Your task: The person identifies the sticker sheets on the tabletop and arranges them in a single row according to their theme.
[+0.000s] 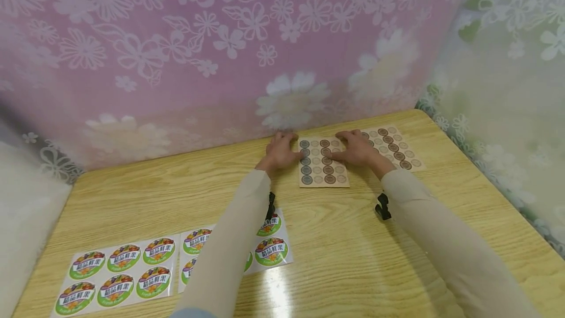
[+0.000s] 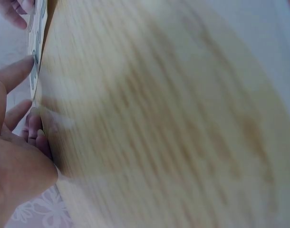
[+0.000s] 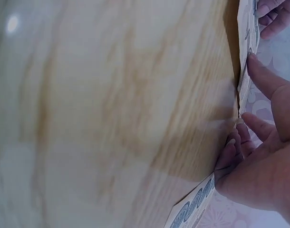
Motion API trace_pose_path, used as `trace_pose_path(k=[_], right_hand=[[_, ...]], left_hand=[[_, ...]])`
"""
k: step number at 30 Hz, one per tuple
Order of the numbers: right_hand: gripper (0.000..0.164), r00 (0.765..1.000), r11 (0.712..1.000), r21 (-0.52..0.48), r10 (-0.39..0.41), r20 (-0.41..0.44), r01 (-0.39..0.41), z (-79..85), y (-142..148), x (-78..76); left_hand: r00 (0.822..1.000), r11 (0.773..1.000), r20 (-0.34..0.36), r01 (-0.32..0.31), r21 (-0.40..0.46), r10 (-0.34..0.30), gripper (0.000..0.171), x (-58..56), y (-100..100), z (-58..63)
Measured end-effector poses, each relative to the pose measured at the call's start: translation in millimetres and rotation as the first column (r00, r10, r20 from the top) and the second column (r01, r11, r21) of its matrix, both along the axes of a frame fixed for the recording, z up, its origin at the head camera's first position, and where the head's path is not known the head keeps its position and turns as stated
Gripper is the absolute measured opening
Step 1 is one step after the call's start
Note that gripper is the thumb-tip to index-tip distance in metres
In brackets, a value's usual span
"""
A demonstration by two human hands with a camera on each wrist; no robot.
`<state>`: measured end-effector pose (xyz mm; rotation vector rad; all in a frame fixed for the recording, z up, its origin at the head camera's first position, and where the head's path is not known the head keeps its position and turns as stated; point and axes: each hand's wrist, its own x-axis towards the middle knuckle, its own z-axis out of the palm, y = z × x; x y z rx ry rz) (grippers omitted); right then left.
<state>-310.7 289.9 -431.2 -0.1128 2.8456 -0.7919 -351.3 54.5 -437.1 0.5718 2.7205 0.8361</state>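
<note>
A brown kraft sheet of round stickers [image 1: 317, 166] lies near the back edge of the table, with alternating columns of dark and pale circles. My left hand [image 1: 282, 153] holds it by the left side, thumb on the printed face and index finger at the far corner. On the opposite side my right hand [image 1: 358, 150] grips it likewise, its thumb over the stickers. Both wrist views show the left hand's thumb [image 2: 16, 75] and the right hand's thumb [image 3: 264, 76] on the sheet, whose near edge stands slightly off the tabletop. The other fingers are bent beside it.
A second kraft sticker sheet [image 1: 399, 153] lies partly behind the right hand. Glossy fruit-label sheets [image 1: 174, 254] lie at the front left of the wooden table [image 1: 353, 259], partly covered by the left sleeve. Flowered cloth [image 1: 212, 87] hangs along the back and right.
</note>
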Motion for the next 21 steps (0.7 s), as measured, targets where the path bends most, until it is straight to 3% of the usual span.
trace_pose_path(k=[13,21], right_hand=[[0.072,1.000,0.998,-0.055,-0.008,0.007,0.008,2.7,0.3,3.7],[0.074,0.999,0.997,-0.072,-0.021,0.024,0.023,5.2,-0.6,3.1]], left_hand=[[1.000,0.998,0.010,-0.022,0.066,0.021,0.057,0.6,-1.6,-4.0],[0.998,0.992,0.010,-0.066,0.105,0.065,0.044,-0.3,0.3,-6.4]])
